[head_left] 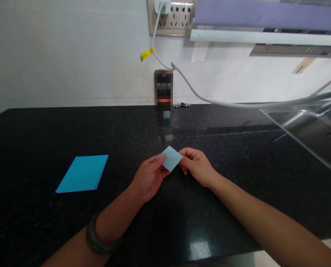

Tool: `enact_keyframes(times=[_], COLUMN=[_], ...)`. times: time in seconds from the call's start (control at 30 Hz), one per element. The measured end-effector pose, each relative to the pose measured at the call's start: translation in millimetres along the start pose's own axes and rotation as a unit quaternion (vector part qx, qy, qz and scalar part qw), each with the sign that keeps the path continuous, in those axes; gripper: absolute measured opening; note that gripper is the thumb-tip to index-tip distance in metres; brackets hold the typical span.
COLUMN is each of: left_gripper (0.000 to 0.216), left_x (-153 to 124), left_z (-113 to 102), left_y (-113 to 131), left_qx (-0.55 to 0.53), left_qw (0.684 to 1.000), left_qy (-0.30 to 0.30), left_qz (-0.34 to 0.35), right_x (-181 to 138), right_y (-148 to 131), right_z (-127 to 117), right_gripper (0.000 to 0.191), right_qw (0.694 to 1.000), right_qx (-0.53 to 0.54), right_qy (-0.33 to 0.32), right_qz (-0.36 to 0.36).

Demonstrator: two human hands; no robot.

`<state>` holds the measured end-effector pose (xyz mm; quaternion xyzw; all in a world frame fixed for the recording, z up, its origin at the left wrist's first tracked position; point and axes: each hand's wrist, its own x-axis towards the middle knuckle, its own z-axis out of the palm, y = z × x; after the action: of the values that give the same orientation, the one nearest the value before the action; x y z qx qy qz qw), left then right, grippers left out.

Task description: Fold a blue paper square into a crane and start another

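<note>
A small folded piece of light blue paper [171, 158] is held just above the black countertop [237, 178], turned like a diamond. My left hand [148, 178] pinches its left corner, fingers closed on it. My right hand [197, 166] pinches its right corner in the same way. A dark bangle sits on my left wrist. To the left, a stack of blue square paper sheets [83, 173] lies flat on the counter, apart from both hands.
A small dark object [163, 89] stands upright against the white tiled wall. A white cable [198, 94] runs from a wall socket [172, 16] across to the right. A clear angled stand [307, 126] occupies the right side. The counter's front edge is close to me.
</note>
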<state>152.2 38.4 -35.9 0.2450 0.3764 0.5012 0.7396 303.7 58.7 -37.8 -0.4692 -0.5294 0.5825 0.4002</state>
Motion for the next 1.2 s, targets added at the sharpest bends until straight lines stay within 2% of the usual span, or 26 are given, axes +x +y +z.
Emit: enact_keyframes(times=[0.1, 0.17, 0.23, 0.33, 0.43, 0.6, 0.83, 1.03, 1.2], left_gripper=[0.016, 0.019, 0.017, 0.014, 0.014, 0.009, 0.010, 0.016, 0.022], left_x=[-2, -5, -6, -7, -5, -5, -5, -6, -5], left_z=[-1, 0, 1, 4, 4, 4, 4, 4, 1], left_y=[-1, -2, -1, -1, -2, -4, -5, -5, -4], left_qx=[0.132, 0.234, 0.287, 0.271, 0.247, 0.250, 0.265, 0.280, 0.285], left_qw=[0.991, 0.972, 0.958, 0.962, 0.968, 0.968, 0.964, 0.960, 0.957], left_qy=[-0.009, -0.016, -0.016, 0.012, 0.034, 0.027, 0.012, 0.020, 0.028], left_qz=[0.001, -0.005, -0.013, -0.016, 0.001, 0.014, 0.016, -0.005, 0.054], right_x=[0, -1, -1, -3, -6, -8, -7, -7, -5], right_y=[-1, -1, -1, -2, -5, -5, -6, -8, -3], right_z=[-1, -1, -1, 0, 4, 9, 5, 3, 2], right_gripper=[0.025, 0.027, 0.031, 0.039, 0.038, 0.029, 0.031, 0.036, 0.034], right_qw=[0.999, 0.997, 0.995, 0.994, 0.997, 0.998, 0.998, 0.998, 0.999], right_qx=[0.029, 0.051, 0.075, 0.092, 0.060, 0.043, 0.052, 0.017, -0.007], right_qy=[0.027, 0.041, 0.046, 0.035, 0.007, -0.005, -0.006, -0.006, -0.003], right_qz=[-0.017, -0.027, -0.040, -0.055, -0.042, -0.041, -0.022, -0.058, -0.047])
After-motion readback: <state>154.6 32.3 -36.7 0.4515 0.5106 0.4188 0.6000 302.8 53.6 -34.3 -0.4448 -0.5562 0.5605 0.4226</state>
